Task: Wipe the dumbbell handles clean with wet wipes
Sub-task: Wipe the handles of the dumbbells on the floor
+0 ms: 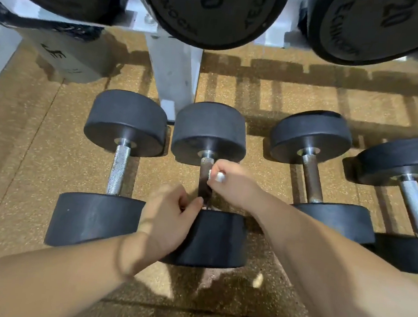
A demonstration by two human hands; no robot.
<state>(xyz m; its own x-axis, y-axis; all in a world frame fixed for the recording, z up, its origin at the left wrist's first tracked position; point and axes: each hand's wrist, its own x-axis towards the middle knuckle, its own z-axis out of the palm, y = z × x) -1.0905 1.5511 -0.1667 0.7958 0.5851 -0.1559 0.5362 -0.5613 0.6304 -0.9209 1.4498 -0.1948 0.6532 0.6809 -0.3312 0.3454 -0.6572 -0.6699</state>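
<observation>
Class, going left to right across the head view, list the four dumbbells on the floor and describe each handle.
first dumbbell, shiny handle → second dumbbell, dark handle, right hand holding a wet wipe to it → third dumbbell, rusty handle → fourth dumbbell, shiny handle.

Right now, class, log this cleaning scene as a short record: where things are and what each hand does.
Floor: four dumbbells in a row
Worked dumbbell: second from the left
Right hand: pinches a white wipe against its handle
Left hand: at the handle's near end; grip unclear
Overhead: weights marked 20
</observation>
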